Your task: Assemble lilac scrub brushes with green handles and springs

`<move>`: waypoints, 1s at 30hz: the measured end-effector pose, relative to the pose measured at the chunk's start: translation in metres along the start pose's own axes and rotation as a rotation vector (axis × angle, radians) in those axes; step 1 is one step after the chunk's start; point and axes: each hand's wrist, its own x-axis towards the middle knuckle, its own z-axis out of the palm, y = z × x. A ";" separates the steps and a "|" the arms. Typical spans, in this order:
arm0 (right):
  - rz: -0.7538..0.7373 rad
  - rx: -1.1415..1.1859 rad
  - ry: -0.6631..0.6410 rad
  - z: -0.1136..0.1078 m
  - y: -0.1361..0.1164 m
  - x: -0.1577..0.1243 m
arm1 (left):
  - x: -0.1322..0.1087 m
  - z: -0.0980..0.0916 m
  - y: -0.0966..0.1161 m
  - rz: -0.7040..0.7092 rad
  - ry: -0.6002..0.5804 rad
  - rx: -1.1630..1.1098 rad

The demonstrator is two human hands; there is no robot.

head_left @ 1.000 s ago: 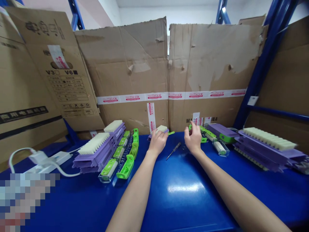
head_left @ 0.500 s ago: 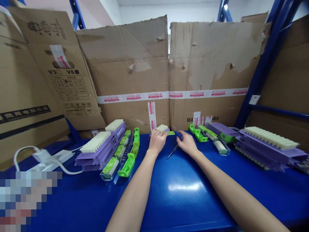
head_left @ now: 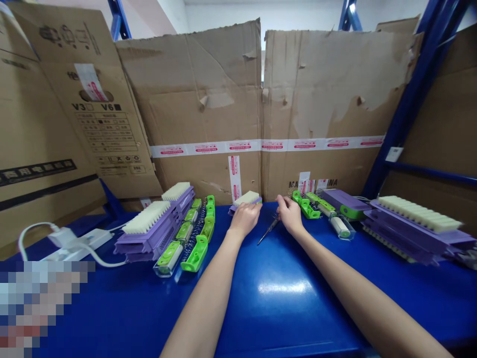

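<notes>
My left hand is closed at the near side of a purple block with cream bristles. A bit of a green plastic piece shows at its fingertips; the rest is hidden. To the right, my right hand is raised slightly with its fingers pinched. A thin coil spring appears faintly just beyond that hand and seems to be in its grip. Between both hands a screwdriver lies on the blue table, its handle end close to the right wrist.
Bristled purple blocks stand at left beside green-and-white parts, springs and green brackets. More green brackets, a purple case and bristled blocks lie right. A power strip sits far left; cardboard walls the back.
My right hand has drawn up and away from the left, carrying the faint spring rightward. The green piece sticking out beside my left hand is now mostly covered.
</notes>
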 end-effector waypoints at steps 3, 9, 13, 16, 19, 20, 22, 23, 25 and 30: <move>0.097 0.257 -0.024 0.007 -0.002 0.004 | 0.001 -0.001 -0.001 -0.101 0.007 -0.049; 0.191 0.492 -0.165 0.014 -0.003 0.004 | 0.011 -0.006 0.012 -0.232 -0.100 -0.128; 0.179 0.480 -0.148 0.014 0.001 0.000 | 0.017 -0.006 0.026 -0.273 -0.182 -0.159; 0.176 0.443 -0.103 0.011 0.002 -0.002 | 0.017 -0.005 0.027 -0.358 -0.190 -0.212; 0.226 0.472 -0.087 0.007 -0.002 -0.002 | 0.014 -0.005 0.017 -0.409 -0.192 -0.236; 0.240 0.497 -0.091 0.006 -0.004 -0.002 | 0.011 -0.005 0.012 -0.422 -0.186 -0.248; 0.254 0.564 -0.103 0.004 -0.009 -0.003 | 0.006 -0.004 0.003 -0.481 -0.165 -0.301; 0.258 0.599 -0.112 0.004 -0.010 -0.003 | 0.003 -0.003 0.000 -0.528 -0.140 -0.352; 0.272 0.670 -0.130 0.005 -0.013 -0.004 | -0.002 0.001 -0.004 -0.616 -0.060 -0.518; 0.333 0.836 -0.213 0.009 -0.012 -0.005 | -0.008 0.012 0.007 -0.661 0.020 -0.930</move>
